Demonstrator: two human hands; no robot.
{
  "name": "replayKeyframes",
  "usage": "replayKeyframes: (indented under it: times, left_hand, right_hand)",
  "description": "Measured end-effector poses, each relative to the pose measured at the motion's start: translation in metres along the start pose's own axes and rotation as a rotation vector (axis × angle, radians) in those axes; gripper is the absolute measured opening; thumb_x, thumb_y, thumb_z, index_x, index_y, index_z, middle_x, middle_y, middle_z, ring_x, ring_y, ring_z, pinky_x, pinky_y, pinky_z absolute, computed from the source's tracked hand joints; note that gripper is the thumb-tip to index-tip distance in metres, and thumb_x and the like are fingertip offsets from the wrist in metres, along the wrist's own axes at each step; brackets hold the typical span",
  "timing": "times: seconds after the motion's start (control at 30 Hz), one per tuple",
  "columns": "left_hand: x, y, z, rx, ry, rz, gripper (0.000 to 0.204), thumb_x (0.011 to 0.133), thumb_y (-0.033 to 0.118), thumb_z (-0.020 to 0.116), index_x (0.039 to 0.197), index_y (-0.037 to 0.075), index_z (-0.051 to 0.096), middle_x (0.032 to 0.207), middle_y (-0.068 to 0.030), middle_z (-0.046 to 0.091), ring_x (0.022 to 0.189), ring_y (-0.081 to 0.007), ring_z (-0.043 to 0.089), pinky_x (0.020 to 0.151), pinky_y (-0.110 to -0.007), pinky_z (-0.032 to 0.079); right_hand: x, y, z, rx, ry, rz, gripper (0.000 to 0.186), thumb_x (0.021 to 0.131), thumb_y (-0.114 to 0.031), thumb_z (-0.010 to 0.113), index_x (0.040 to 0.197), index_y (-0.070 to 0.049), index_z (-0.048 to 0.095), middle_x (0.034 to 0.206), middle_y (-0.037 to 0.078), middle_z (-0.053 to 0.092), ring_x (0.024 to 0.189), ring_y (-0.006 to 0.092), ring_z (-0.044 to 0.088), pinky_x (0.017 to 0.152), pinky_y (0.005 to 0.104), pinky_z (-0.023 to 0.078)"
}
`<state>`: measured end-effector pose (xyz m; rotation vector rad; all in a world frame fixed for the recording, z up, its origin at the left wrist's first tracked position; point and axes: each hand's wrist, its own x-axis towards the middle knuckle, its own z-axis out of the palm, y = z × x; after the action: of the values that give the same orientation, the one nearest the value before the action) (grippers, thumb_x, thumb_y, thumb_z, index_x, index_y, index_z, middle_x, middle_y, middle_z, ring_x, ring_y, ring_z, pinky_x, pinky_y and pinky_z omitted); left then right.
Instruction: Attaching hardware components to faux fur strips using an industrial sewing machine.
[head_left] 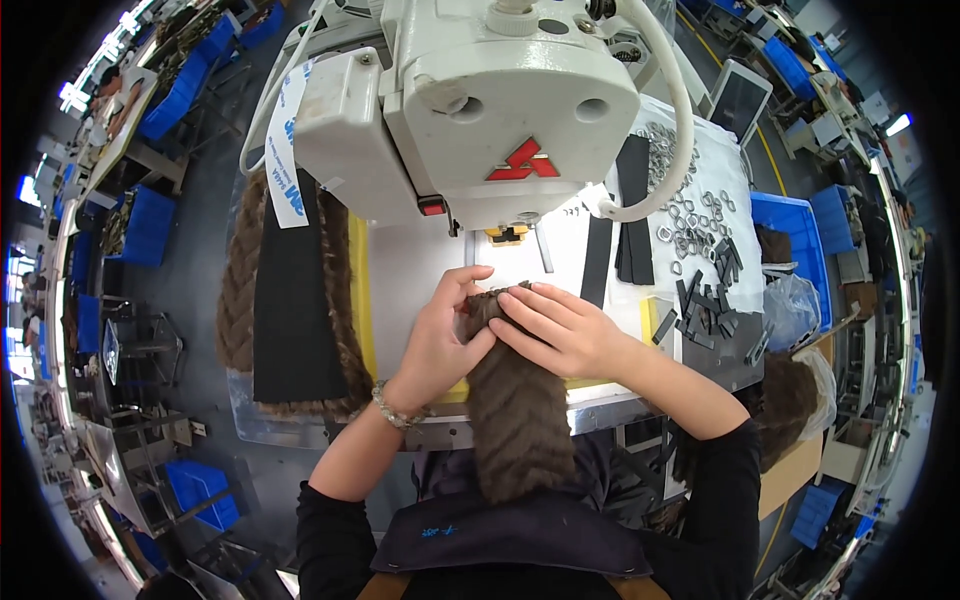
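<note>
A strip of brown fur [520,420] with a chevron pattern hangs over the table's front edge toward my lap. Its upper end is folded and held between both hands, just in front of the sewing machine [515,120]. My left hand [440,325] grips the left side of that end, thumb against the fur and index finger curled near the top. From the right, my right hand [572,335] presses its fingers across the fold. What lies inside the fold is hidden. The machine's yellow presser part [506,236] sits slightly beyond my fingertips, apart from the fur.
Fur pieces with a black strip [295,310] lie stacked at left. At right, metal rings [692,220] and short black strips [708,300] spread over white cloth and table, beside long black bands [634,210]. A blue bin [800,225] stands beyond; brown fur [785,400] hangs below.
</note>
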<state>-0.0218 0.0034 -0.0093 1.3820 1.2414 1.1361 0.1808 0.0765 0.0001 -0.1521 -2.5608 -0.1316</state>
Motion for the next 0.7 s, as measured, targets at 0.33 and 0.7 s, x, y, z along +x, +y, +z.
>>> replayKeyframes:
  times: [0.33,0.7]
  left_hand:
    - [0.003,0.017,-0.017,0.565,-0.166,0.098,0.064,0.068,-0.006,0.056,0.131,0.007,0.053,0.12,-0.0078,0.057,0.109,-0.0277,0.053,0.104,-0.038,0.033]
    - [-0.01,0.002,0.0,1.077,-0.163,0.457,0.04,0.082,0.003,0.056,0.12,0.009,0.064,0.129,-0.0046,0.061,0.126,-0.0168,0.052,0.105,-0.037,0.031]
  right_hand:
    - [-0.013,-0.002,0.006,0.152,-0.075,0.125,0.035,0.076,-0.011,0.061,0.11,0.0,0.063,0.113,0.015,0.064,0.105,0.0277,0.065,0.093,0.0372,0.053]
    - [-0.015,-0.005,-0.007,0.34,-0.162,0.402,0.036,0.078,-0.006,0.059,0.114,0.0,0.06,0.128,0.018,0.056,0.121,0.0316,0.056,0.1,0.0414,0.048]
